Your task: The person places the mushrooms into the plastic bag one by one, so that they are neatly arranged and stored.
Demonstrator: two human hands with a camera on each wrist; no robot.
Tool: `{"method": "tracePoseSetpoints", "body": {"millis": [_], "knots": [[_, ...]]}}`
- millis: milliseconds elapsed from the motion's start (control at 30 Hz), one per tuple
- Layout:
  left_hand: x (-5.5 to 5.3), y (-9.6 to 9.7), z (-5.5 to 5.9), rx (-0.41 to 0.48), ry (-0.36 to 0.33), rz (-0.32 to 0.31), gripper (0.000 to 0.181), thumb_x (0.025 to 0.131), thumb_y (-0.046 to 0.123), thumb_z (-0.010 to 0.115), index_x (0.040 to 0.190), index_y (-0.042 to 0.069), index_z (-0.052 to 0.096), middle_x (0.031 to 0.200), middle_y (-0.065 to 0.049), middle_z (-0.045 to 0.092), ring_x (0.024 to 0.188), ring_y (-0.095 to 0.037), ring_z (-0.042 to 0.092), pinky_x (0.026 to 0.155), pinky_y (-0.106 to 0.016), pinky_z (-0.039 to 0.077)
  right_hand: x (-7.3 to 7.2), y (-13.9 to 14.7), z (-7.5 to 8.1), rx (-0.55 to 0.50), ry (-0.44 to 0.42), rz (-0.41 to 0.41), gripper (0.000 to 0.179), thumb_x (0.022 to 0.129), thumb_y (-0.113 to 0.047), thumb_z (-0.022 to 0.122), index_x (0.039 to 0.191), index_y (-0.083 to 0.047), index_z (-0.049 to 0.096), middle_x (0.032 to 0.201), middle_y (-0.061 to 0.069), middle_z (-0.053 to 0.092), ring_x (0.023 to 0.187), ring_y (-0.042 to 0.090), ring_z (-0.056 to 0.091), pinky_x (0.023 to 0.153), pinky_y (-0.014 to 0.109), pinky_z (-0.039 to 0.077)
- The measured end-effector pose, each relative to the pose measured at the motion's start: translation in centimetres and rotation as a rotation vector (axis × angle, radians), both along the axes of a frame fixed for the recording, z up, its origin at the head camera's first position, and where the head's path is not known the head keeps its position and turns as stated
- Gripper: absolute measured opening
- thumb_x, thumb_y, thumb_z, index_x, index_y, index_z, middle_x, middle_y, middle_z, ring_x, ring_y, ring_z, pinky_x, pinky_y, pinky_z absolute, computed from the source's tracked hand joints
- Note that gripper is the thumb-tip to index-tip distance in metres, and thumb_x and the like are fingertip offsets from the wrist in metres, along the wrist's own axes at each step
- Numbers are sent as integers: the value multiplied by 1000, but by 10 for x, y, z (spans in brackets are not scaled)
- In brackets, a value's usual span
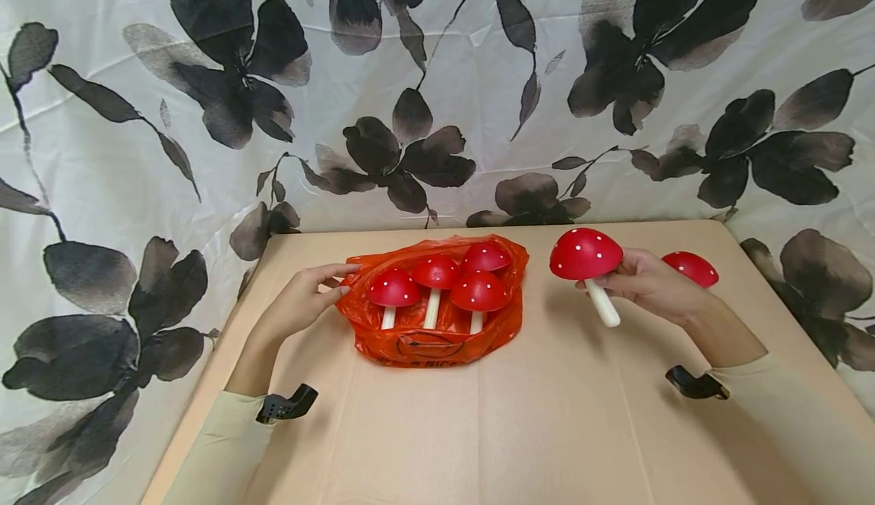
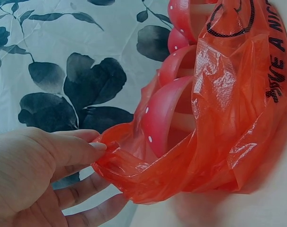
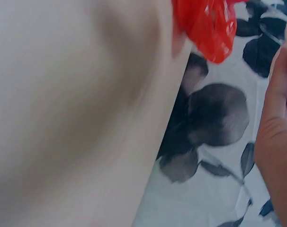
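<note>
A red plastic bag point(image 1: 437, 349) lies open on the table with several toy mushrooms inside, red caps with white dots and white stems. My left hand point(image 1: 301, 300) pinches the bag's left rim between thumb and fingers, as the left wrist view shows on the bag's edge point(image 2: 120, 156). To the right of the bag, my right hand point(image 1: 645, 285) holds another toy mushroom point(image 1: 585, 253) above the table, its stem slanting down. In the right wrist view only part of the right hand point(image 3: 278, 132) shows at the edge, by a pale piece of the mushroom.
One more red mushroom cap point(image 1: 692, 267) shows behind my right hand, at the right of the table. The light wooden table point(image 1: 547, 429) ends at the back against a white cloth point(image 1: 492, 80) printed with dark flowers.
</note>
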State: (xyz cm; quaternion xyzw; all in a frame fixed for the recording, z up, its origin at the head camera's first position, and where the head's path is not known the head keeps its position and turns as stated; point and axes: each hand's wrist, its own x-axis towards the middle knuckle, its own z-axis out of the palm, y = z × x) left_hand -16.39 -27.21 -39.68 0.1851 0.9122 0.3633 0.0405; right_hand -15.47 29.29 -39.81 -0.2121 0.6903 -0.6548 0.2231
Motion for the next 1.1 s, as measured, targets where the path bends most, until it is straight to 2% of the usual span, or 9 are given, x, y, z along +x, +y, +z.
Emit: {"method": "tracePoseSetpoints", "body": {"millis": [200,333,433,633,900,1000,1100], "knots": [[0,0,1,4,1,7,42,96,-1,58,135,9,66,132,-11,67,111,-32,63,88,-45,54,-2,-26,6,-7,-1,-28,43,100,1,56,141,-10,55,127,4,68,114,24,67,95,34,56],[0,1,1,7,-2,3,42,96,-2,57,136,9,65,133,-12,66,112,-32,63,90,-48,54,-3,-46,13,7,-9,-102,42,97,-1,62,137,-14,60,127,1,67,117,21,62,92,35,57],[0,1,1,5,-5,2,42,96,-1,58,136,9,65,133,-12,66,112,-32,63,89,-45,55,-4,-63,19,42,2,-148,42,96,-6,67,137,-11,61,130,2,64,121,24,56,92,37,57],[-1,2,1,-2,-10,1,41,96,0,59,136,9,65,133,-12,66,111,-32,63,88,-43,55,-10,-95,26,35,35,-160,42,94,-10,70,135,-10,62,130,5,64,123,28,55,93,39,56],[-1,2,1,-8,-11,4,41,96,0,59,136,10,65,132,-12,66,111,-32,63,86,-41,55,-17,-129,26,-26,33,-193,40,92,-5,72,131,-4,63,127,7,65,122,32,55,92,44,57],[-1,2,1,-8,-13,6,41,96,0,58,136,10,66,132,-12,66,110,-32,63,86,-40,55,-18,-139,26,-38,25,-201,45,91,-4,72,134,-4,60,128,7,66,123,30,54,94,48,56],[-1,2,1,-10,-16,7,41,97,0,58,136,10,66,132,-13,67,110,-32,63,85,-40,56,-18,-150,27,-56,20,-184,50,91,-2,71,139,-2,56,129,8,66,122,30,58,95,45,56]]}}
